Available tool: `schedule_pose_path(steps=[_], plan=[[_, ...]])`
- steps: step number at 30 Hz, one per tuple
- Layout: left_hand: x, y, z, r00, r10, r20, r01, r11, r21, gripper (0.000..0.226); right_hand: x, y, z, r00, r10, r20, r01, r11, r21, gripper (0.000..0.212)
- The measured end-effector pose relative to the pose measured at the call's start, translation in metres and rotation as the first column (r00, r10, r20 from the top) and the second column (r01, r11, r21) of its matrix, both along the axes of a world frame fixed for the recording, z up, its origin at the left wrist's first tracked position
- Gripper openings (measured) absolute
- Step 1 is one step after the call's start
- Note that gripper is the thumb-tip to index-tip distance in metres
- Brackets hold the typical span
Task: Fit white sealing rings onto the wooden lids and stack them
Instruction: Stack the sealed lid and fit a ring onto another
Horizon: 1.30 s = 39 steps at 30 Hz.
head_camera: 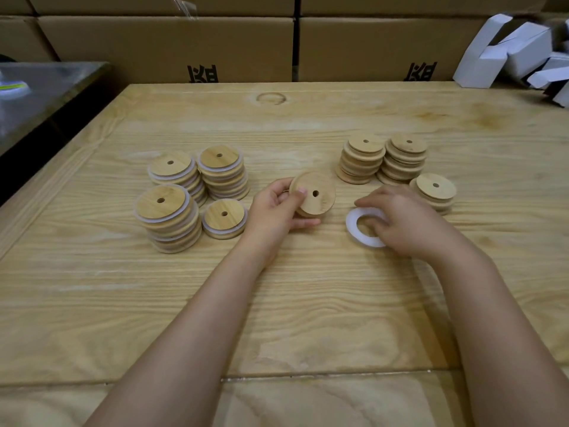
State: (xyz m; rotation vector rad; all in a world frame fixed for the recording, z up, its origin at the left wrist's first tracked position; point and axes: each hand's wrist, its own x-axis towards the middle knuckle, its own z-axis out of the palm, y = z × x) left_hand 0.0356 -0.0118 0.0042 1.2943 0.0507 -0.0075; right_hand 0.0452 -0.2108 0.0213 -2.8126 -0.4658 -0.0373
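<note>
My left hand [275,208] grips a round wooden lid [317,194] with a small centre hole, thumb on top and fingers underneath, tilted just above the table. My right hand [400,220] lies over a white sealing ring [354,224] on the table, fingers curled onto its far side. Several stacks of lids with white rings [167,217] stand to the left. Stacks of bare wooden lids [365,158] stand to the right, with a shorter stack [435,189] just behind my right hand.
The work surface is a pale wooden table [277,303]. Brown cardboard boxes [172,47] line its far edge. White folded cartons [508,50] are piled at the back right. A dark metal table [40,90] sits at the left.
</note>
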Motion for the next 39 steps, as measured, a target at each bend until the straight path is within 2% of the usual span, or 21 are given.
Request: schedule_pose_path(steps=[4,10,16,22,27,30,33,35,39], plan=[[0.000,0.000,0.001,1.000,0.020,-0.006,-0.020,1.000,-0.004,0.013,-0.002,0.003,0.003,0.996,-0.021,0.092,0.014,0.997,0.073,0.030],[0.001,-0.001,0.001,0.999,0.035,-0.013,-0.035,0.999,0.023,0.021,-0.004,0.002,0.004,0.982,-0.085,0.168,0.059,0.986,0.157,0.024],[0.001,0.000,0.000,0.999,-0.008,0.032,0.007,0.999,0.054,0.024,-0.004,0.002,0.010,0.962,-0.111,0.249,0.033,0.953,0.300,0.010],[-0.002,0.003,-0.001,0.991,-0.014,0.129,0.006,0.998,0.060,0.026,-0.008,0.007,0.015,0.994,-0.094,0.049,0.047,0.805,0.592,0.015],[-0.005,0.002,0.001,0.988,-0.033,0.148,0.027,0.999,0.044,0.018,-0.011,0.015,0.019,0.999,-0.042,-0.003,0.030,0.644,0.765,0.009],[-0.007,0.002,0.001,0.982,-0.061,0.176,0.045,0.995,0.094,0.015,-0.013,0.026,0.018,1.000,-0.011,-0.005,0.010,0.572,0.820,0.012],[-0.009,0.001,0.002,0.981,-0.066,0.182,0.045,0.992,0.118,0.009,-0.013,0.036,0.015,1.000,0.001,-0.015,0.012,0.547,0.837,0.015],[-0.011,0.000,0.003,0.976,-0.076,0.204,0.052,0.991,0.121,0.005,-0.012,0.041,0.012,0.999,-0.030,-0.022,0.034,0.520,0.853,0.014],[-0.013,-0.003,0.002,0.966,-0.071,0.250,0.024,0.982,0.187,0.012,-0.011,0.047,0.006,0.993,-0.110,-0.052,0.098,0.463,0.881,0.013]])
